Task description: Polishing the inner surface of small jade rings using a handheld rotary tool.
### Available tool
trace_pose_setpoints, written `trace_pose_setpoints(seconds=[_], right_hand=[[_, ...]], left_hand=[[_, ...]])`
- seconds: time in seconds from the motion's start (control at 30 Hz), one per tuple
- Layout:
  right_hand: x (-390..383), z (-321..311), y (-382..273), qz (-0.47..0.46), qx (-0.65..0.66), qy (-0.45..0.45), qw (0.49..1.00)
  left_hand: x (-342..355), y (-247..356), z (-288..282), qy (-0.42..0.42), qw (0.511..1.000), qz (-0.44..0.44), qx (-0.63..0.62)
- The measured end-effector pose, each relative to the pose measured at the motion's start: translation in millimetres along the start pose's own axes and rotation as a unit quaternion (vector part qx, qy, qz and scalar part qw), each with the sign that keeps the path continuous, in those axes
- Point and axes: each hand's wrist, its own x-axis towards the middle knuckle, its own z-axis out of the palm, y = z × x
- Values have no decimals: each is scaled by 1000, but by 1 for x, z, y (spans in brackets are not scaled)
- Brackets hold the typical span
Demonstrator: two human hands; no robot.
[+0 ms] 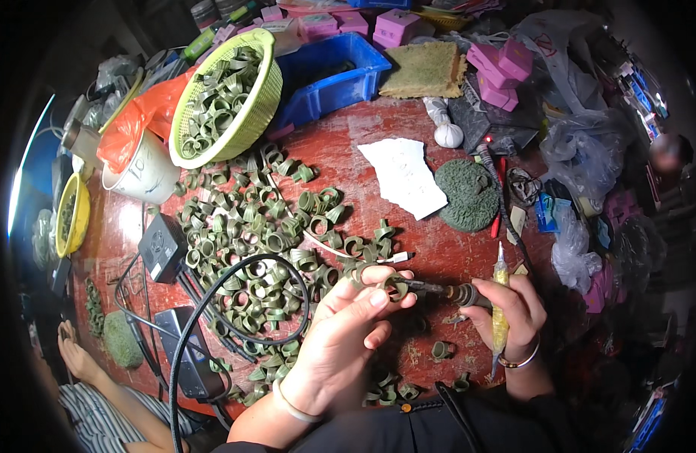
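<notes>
My left hand (344,332) pinches a small green ring (395,288) between thumb and fingers, near the table's front edge. My right hand (514,309) grips a dark handheld tool with a ringed metal collar (462,294). Its thin end reaches left to the ring, and I cannot tell whether it touches. A yellow-handled double-ended pick (501,302) is also tucked between the right fingers, roughly upright. Many similar green rings (272,241) lie heaped on the red table (340,128) left of my hands. A few loose ones (442,349) lie below the tool.
A tilted yellow-green basket (272,83) of green rings stands behind the heap, beside a blue bin (367,79). A black cable (204,298) loops over the rings. Torn white paper (404,174) and a round green pad (466,195) lie ahead. Another person's hand (78,355) shows at left.
</notes>
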Motion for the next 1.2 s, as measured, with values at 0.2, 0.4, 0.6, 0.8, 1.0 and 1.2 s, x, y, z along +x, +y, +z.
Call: trace_pose_setpoints(seconds=[0.2,0.4,0.6,0.8,1.0,1.2], right_hand=[[0,0,-1,2,-1,-3,1000],[2,-2,-3,10,15,-10,1000],[1,-2,-3,9,12,-5,1000],[2,-2,-4,19,14,-10,1000],[-1,-2,-1,11,-3,5,1000],[0,-2,-2,17,-7,-1,1000]], left_hand=[[0,0,-1,1,1000,1,-5],[0,0,-1,5,1000,-1,-3],[1,-1,-7,-8,1000,-9,-24],[1,-1,-6,-11,1000,-9,-25],[1,-1,-7,-12,1000,-9,-19],[0,-1,-2,3,1000,-7,2]])
